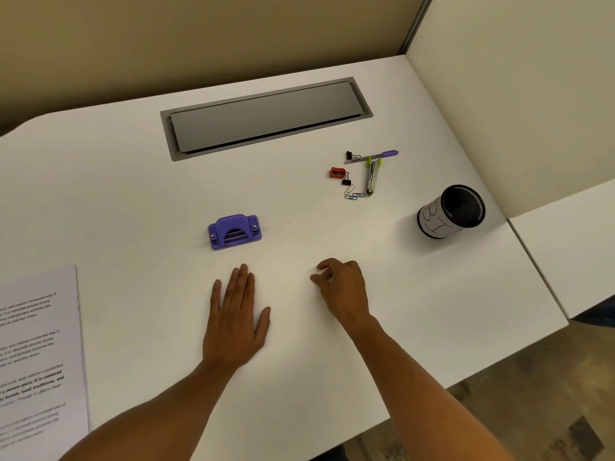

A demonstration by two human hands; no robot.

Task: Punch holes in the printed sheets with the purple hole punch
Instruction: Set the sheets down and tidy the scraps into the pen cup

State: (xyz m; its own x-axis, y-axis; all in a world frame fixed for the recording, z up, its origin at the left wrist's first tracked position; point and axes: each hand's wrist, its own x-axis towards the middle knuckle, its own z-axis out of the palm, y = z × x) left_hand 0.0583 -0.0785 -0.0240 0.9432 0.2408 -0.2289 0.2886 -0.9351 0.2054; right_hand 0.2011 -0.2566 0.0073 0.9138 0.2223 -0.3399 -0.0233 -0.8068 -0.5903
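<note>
The purple hole punch [235, 231] sat on the white desk [133, 194], untouched, just beyond the fingertips of the left hand [234, 322] and apart from them. That hand lay flat on the desk, palm down, fingers straight and together, thumb spread to the side, holding nothing. The right hand [342, 291] rested on the desk near it, its fingers loosely curled and its thumb close to the index finger, with nothing between them. The printed sheets [36, 361] lay in a stack at the left edge of the view, well apart from the punch and from both hands, partly cut off by the frame. A grey cable hatch [266, 118] was set into the desk at the back. To the right lay a cluster of small stationery: a red pencil sharpener [336, 173], black binder clips [346, 182], paper clips [353, 195], a purple pen [372, 156] and a small stapler [371, 179]. Further right stood a black mesh pen cup [449, 211], wrapped in a white paper label.
</note>
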